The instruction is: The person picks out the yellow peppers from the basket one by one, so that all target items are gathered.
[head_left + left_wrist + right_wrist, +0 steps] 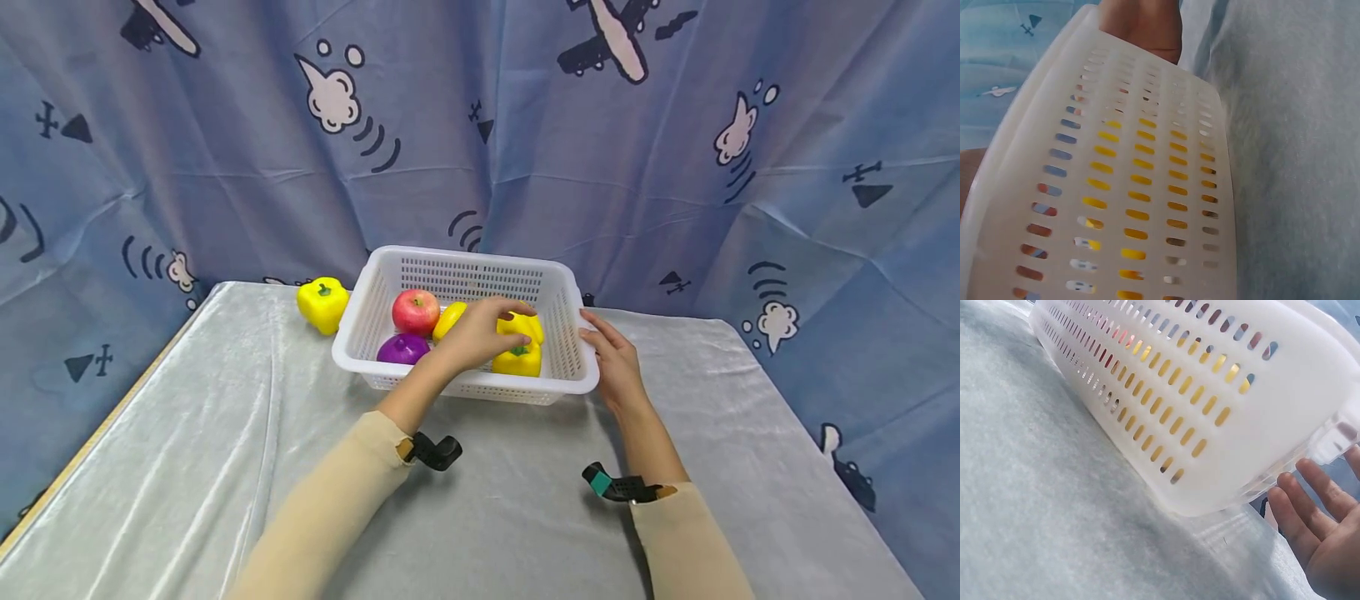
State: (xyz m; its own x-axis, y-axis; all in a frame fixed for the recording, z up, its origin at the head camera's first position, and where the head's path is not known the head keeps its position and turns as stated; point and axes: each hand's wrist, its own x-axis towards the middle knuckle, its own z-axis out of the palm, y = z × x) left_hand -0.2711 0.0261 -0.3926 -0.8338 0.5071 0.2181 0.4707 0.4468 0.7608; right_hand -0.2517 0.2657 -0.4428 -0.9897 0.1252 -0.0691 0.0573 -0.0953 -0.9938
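A white plastic basket [457, 385] with slotted walls stands on the table. My left hand [480, 333] reaches over its front rim, fingers and thumb apart above a yellow bell pepper [517, 362]. More yellow shows just behind that pepper, partly covered by the fingers. To the left inside the basket are a red apple [416, 312], a purple onion-like vegetable [403, 349] and a yellow rounded item [450, 320] partly hidden by the hand. At the basket's right end, my right hand [617, 365] has its fingers extended at the rim; the right wrist view shows those fingers [1310, 506] relaxed.
Another yellow bell pepper [323, 305] sits on the table just left of the basket. A light grey cloth [510, 483] covers the table. Behind it hangs a blue curtain [450, 125] with airplane prints, close to the basket's back side.
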